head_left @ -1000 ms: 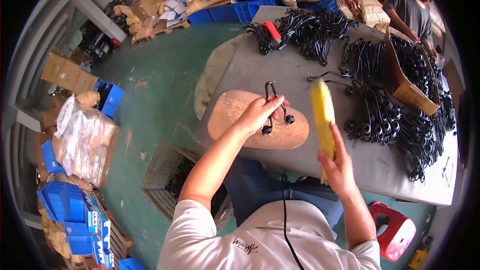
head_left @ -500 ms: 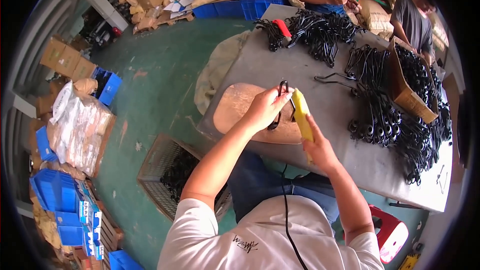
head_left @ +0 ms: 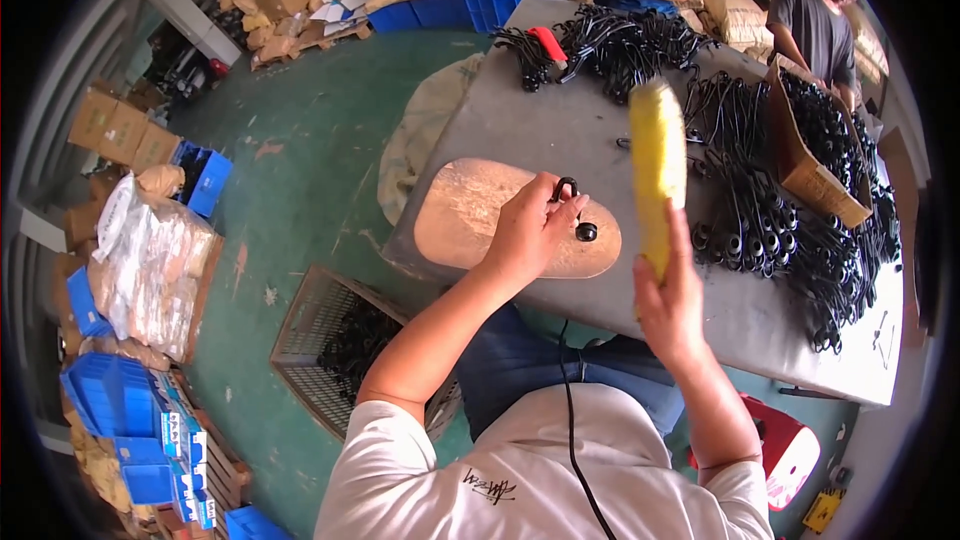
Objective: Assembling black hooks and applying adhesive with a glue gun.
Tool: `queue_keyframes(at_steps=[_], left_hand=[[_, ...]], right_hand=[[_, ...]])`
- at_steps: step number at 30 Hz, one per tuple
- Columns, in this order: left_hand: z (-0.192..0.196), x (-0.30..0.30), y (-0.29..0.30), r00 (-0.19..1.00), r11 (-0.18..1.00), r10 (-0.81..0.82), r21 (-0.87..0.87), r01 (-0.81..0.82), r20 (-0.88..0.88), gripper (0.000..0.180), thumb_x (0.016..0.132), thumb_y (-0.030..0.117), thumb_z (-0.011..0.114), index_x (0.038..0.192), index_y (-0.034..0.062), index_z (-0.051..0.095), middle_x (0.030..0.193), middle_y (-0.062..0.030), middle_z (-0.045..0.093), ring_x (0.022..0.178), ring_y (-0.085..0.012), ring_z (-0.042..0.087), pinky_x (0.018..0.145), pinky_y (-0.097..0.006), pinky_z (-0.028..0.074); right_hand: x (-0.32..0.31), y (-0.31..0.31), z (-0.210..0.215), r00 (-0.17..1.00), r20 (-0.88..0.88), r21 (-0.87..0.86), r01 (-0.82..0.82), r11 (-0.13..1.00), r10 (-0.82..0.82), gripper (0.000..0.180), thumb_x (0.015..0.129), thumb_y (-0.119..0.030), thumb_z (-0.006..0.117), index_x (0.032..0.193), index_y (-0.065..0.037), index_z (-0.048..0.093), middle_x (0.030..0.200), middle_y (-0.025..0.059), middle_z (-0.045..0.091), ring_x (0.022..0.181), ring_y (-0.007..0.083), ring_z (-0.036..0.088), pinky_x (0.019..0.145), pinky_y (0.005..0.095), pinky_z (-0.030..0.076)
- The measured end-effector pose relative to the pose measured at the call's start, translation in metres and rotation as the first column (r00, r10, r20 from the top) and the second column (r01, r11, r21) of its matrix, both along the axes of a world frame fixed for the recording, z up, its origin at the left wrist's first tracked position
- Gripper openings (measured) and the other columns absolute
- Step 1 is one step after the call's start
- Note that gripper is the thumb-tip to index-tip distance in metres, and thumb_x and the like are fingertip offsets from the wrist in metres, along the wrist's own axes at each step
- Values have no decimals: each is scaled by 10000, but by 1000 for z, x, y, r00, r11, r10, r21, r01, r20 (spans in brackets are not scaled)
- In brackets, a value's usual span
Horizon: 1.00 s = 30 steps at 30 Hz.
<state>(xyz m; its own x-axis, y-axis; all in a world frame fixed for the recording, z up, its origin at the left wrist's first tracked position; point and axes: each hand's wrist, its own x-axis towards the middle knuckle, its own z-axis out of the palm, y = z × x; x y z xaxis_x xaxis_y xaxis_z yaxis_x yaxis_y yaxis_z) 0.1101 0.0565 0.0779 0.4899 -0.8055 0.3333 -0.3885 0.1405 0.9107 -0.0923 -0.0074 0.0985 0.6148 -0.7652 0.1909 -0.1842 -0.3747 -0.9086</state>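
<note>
Above a worn wooden board (head_left: pixel 465 210) on the grey table, my left hand (head_left: pixel 530 228) pinches a black bent metal part (head_left: pixel 586 232). A loop of it pokes out above my fingers and a round black end shows beside them; the rest is hidden by the hand. To the right, my right hand (head_left: pixel 672 300) is wrapped round the lower end of a long yellow bar-shaped tool (head_left: pixel 658 155). The tool stands raised and apart from the part, its upper end smeared by motion.
Heaps of black bent-wire parts (head_left: pixel 750 210) cover the table's right side, near a filled cardboard box (head_left: pixel 815 180). A red-handled thing (head_left: pixel 547 45) lies at the far edge. Two people work across the table. A plastic crate (head_left: pixel 300 340) holding black parts stands on the floor at left.
My right hand has lifted the yellow tool up and to the right, away from the left hand. In my left hand the black part is turned, its round end now toward the right.
</note>
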Motion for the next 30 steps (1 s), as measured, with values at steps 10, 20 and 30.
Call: queue_keyframes(at_steps=[10,20,30], left_hand=[[-14,4,20,993,991,119,-67,-117,12,202,964,173,662,961,-1,559,815,-57,618,665,-127,613,583,-288,509],[33,92,178,784,661,544,424,-620,299,275,967,254,611,1036,-3,540,825,-97,632,751,-213,606,690,-337,487],[5,98,59,953,964,206,212,-159,-221,319,964,211,642,1227,41,584,1172,-96,648,933,-130,610,833,-284,509]], right_hand=[[15,-28,-81,955,-219,376,-105,921,199,685,931,-154,572,1552,-273,311,1057,207,683,966,274,670,874,379,506],[-6,-48,-91,936,-315,209,-93,973,157,680,943,-168,555,1555,-274,278,1126,243,662,981,342,674,899,393,521],[-1,-45,-90,929,-308,196,-151,969,207,698,925,-137,554,1548,-245,259,1046,275,644,877,415,668,819,473,541]])
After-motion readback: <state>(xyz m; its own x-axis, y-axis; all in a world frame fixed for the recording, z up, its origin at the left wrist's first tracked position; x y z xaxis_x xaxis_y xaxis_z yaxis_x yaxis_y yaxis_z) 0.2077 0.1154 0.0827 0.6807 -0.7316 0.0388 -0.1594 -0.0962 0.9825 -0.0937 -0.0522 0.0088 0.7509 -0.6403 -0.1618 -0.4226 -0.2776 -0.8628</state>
